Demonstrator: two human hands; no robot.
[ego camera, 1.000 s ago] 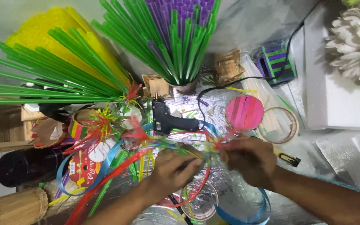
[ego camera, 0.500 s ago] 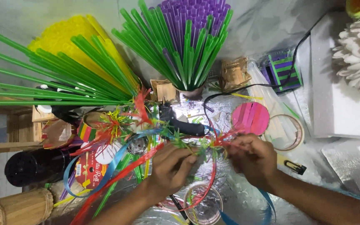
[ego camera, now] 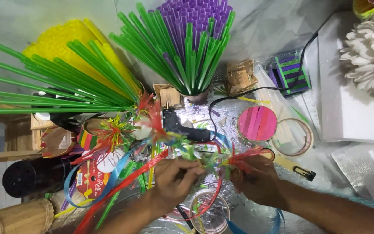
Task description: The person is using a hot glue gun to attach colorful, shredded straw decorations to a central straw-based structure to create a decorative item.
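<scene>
My left hand and my right hand meet low in the middle of the head view, both closed on a small bundle of fringed straw pieces in green, red and blue. Red frayed tips stick out above my right hand. Red and blue ribbon strips trail from the bundle toward the lower left. A black glue gun lies just beyond my hands.
Green, yellow and purple straws fan out at the back. A pink disc, a tape roll, a clear cup, a white foam block, a white paper flower and a black jar surround the hands.
Both hands have stayed together on the bundle, shifting slightly. The camera view has tilted, so the straws and glue gun sit lower in the frame.
</scene>
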